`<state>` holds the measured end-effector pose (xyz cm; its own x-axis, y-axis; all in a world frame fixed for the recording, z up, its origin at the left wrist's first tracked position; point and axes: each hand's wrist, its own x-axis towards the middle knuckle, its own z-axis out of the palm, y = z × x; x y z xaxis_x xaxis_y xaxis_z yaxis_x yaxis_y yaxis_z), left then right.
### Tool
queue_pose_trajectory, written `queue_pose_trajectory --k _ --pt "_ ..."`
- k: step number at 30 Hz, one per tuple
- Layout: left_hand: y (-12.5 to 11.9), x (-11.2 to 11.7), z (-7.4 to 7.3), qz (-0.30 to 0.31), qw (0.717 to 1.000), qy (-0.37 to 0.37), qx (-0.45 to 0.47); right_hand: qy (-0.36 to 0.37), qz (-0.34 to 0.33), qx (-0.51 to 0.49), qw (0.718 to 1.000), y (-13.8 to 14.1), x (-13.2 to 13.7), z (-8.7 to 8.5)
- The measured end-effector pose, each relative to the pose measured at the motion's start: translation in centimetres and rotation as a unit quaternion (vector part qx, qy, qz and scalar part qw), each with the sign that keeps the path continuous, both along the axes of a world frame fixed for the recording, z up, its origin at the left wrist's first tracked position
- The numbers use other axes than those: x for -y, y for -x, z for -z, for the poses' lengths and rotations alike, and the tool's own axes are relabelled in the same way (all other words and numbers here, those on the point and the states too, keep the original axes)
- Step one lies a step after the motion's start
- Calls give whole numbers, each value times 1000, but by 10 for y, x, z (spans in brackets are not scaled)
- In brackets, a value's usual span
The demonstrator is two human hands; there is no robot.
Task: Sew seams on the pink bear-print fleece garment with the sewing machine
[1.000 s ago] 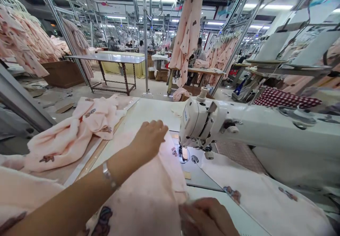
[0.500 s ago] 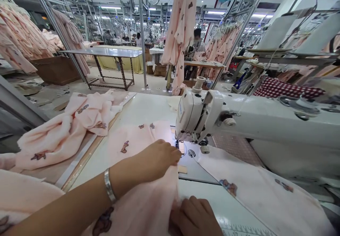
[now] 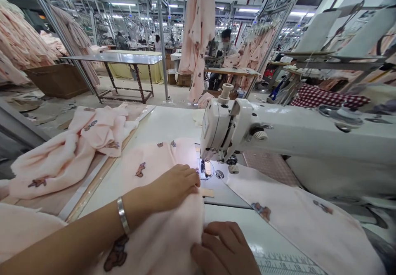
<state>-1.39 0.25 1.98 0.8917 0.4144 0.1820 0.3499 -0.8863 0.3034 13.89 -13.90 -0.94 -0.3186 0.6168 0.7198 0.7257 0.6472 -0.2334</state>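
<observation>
- Pink fabric piece (image 3: 167, 229) is lying on the white sewing table (image 3: 163, 124), bunched toward the near edge, its far end reaching up beside the needle area; soft, fleecy-looking knit, pale pink, printed with small dark brown animal figures.
- Left hand (image 3: 173, 186) is pressing palm-down on the fabric just short of the presser foot (image 3: 204, 168), fingers curled over the fold; pinning the cloth flat rather than gripping it, likely so the edge is feeding straight.
- Right hand (image 3: 224, 248) is resting at the near edge, fingers bent against the fabric's right-hand fold; whether it is pinching the cloth I cannot tell.
- Metal bracelet (image 3: 122, 216) is sitting on the left wrist.
- Sewing machine (image 3: 235, 128) is standing just behind the hands: glossy white casing, rounded head, a lamp lighting the needle plate.
- Second pink panel (image 3: 297, 221) is draping off to the right under the machine arm, apart from the held piece.
- Heap of pink garments (image 3: 71, 151) is slumping at the table's left edge.
- Printed ruler strip (image 3: 287, 262) is showing along the near table edge.
</observation>
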Motion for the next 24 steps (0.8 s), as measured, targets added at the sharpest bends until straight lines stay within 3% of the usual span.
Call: queue_pose_trajectory --k 5,11,15,20,24 --pt "0 -7 -15 -1 997 61 -53 -35 4 8 999 4 1 1" --pt "-12 -9 -18 -27 993 30 -111 -31 68 2 997 2 3 13" --pt "-20 -5 -22 -58 987 -11 -146 -23 57 1 998 0 2 24" --pt "-33 14 -28 -122 976 -42 -173 0 22 -8 1000 -7 0 19" --pt "-28 46 -16 -143 971 -25 -192 31 -14 32 999 -18 -2 6"
